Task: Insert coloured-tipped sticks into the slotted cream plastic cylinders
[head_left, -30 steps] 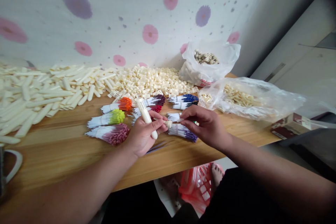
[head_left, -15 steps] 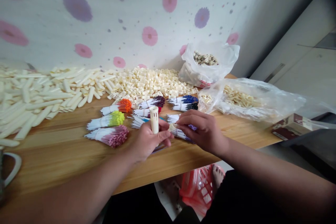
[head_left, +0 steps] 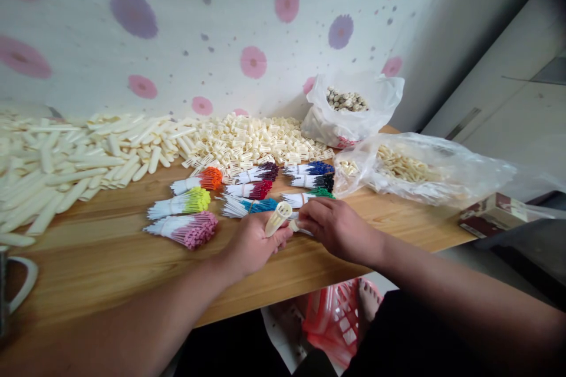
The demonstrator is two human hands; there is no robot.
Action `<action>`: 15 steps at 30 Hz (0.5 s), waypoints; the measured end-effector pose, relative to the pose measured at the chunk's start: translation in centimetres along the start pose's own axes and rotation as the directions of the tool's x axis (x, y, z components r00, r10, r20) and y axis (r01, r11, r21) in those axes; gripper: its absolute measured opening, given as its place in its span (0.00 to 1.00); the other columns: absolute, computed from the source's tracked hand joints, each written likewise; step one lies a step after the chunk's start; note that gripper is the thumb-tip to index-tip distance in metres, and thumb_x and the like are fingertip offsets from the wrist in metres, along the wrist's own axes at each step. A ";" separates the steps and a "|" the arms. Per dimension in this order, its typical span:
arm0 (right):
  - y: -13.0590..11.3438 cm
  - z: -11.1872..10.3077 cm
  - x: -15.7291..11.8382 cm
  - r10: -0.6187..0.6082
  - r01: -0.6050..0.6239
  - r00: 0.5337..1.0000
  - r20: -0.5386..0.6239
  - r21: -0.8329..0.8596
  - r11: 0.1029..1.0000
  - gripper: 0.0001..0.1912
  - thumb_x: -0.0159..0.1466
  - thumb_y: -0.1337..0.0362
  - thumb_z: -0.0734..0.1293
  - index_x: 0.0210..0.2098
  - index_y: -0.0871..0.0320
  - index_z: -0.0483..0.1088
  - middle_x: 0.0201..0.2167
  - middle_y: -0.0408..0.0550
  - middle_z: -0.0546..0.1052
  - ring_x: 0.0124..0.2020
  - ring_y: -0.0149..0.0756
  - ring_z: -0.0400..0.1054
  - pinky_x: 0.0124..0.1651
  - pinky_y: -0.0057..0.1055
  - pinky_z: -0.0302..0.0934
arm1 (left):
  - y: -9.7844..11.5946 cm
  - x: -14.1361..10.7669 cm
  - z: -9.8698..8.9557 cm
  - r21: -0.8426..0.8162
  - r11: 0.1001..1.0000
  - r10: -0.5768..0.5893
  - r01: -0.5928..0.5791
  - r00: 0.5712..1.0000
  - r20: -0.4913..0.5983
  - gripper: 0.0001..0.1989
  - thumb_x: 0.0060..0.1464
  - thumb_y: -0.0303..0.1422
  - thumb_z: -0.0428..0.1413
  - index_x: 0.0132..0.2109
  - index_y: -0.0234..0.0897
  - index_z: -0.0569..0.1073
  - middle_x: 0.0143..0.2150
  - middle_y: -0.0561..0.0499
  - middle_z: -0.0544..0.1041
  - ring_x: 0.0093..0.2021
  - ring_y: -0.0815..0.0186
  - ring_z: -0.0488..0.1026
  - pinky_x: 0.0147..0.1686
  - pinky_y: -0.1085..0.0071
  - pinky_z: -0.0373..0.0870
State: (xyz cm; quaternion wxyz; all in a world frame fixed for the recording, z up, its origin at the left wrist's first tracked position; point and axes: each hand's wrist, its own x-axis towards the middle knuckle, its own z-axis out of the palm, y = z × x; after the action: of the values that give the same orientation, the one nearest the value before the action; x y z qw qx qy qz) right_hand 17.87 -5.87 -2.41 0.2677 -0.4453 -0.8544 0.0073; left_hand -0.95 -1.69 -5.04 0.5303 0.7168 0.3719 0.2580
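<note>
My left hand (head_left: 252, 242) is closed around a cream plastic tube (head_left: 277, 221) with slots near its open end. That end points up and tilts to the right. Beside it, my right hand (head_left: 340, 228) pinches a small cream piece (head_left: 293, 225) close to the left fingertips; its full shape is hidden by the fingers. Behind both hands lie banded bundles of thin white sticks with coloured tips, among them a teal bundle (head_left: 259, 206), a red bundle (head_left: 254, 189), a green bundle (head_left: 309, 197) and a pink bundle (head_left: 194, 230).
Long cream tubes (head_left: 79, 165) are heaped at the left, and short slotted cream pieces (head_left: 252, 135) at the back. Two plastic bags, one upright bag (head_left: 327, 123) and one lying bag (head_left: 464, 168), hold small parts. A box (head_left: 490, 215) sits right; a red basket (head_left: 327, 321) stands below.
The slotted tube in my left hand has tipped from upright to leaning right, its open end now facing me more. My right hand has dropped slightly, its fingers more curled.
</note>
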 end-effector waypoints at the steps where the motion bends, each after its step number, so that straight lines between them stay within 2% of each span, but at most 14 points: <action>1: 0.0 0.1 0.0 -0.005 0.005 1.000 0.005 -0.034 0.999 0.11 0.67 0.64 0.57 0.31 0.62 0.66 0.26 0.48 0.70 0.27 0.33 0.64 0.31 0.29 0.59 | 0.0 0.0 0.0 0.040 0.999 0.019 -0.019 1.000 -0.006 0.08 0.51 0.33 0.54 0.26 0.36 0.68 0.19 0.56 0.68 0.19 0.73 0.63 0.20 0.78 0.60; 5: 0.0 -0.3 -0.2 -0.043 0.046 0.998 0.054 -0.061 0.997 0.10 0.67 0.65 0.56 0.32 0.62 0.64 0.27 0.48 0.70 0.28 0.33 0.62 0.32 0.29 0.58 | 0.4 -0.1 -0.5 0.146 0.985 0.088 -0.093 0.995 0.041 0.11 0.51 0.31 0.53 0.23 0.35 0.66 0.19 0.57 0.65 0.20 0.74 0.61 0.21 0.78 0.57; 7: 0.0 -0.8 -0.4 -0.088 0.091 0.990 0.112 -0.020 0.996 0.09 0.67 0.67 0.57 0.32 0.61 0.64 0.27 0.47 0.69 0.28 0.32 0.61 0.32 0.28 0.57 | 0.7 -0.2 -0.7 0.087 0.995 0.043 -0.055 0.991 0.130 0.11 0.51 0.34 0.54 0.24 0.35 0.65 0.19 0.57 0.64 0.20 0.74 0.60 0.21 0.78 0.56; 9: -0.2 -1.3 -0.7 -0.161 0.161 0.976 0.145 0.012 0.987 0.09 0.67 0.68 0.56 0.32 0.61 0.64 0.27 0.46 0.69 0.28 0.31 0.60 0.32 0.27 0.56 | 0.8 -0.4 -0.9 -0.045 0.998 -0.022 0.035 0.965 0.262 0.12 0.51 0.39 0.55 0.26 0.35 0.65 0.18 0.58 0.64 0.18 0.74 0.59 0.19 0.77 0.57; 12: -0.7 -1.5 -1.0 -0.261 0.267 0.961 0.096 -0.056 0.962 0.14 0.68 0.68 0.53 0.29 0.60 0.64 0.25 0.47 0.68 0.28 0.33 0.58 0.32 0.29 0.54 | 0.6 -0.6 -0.9 -0.216 0.968 -0.036 0.131 0.918 0.395 0.16 0.49 0.44 0.56 0.29 0.34 0.66 0.16 0.59 0.62 0.16 0.75 0.57 0.18 0.77 0.56; 15: -1.1 -0.7 -0.9 -0.227 0.222 0.974 -0.010 -0.166 0.961 0.16 0.68 0.67 0.54 0.25 0.60 0.63 0.22 0.46 0.67 0.24 0.33 0.57 0.29 0.30 0.51 | 0.5 -0.7 -0.6 -0.224 0.971 -0.007 0.087 0.942 0.336 0.16 0.50 0.45 0.54 0.29 0.34 0.67 0.16 0.59 0.62 0.16 0.75 0.57 0.17 0.77 0.56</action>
State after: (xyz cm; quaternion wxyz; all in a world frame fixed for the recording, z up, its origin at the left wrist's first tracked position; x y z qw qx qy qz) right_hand 17.79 -7.38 -1.92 0.2416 -0.3662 -0.8931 -0.0995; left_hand -1.69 -1.99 -4.36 0.6728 0.6730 0.2606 0.1627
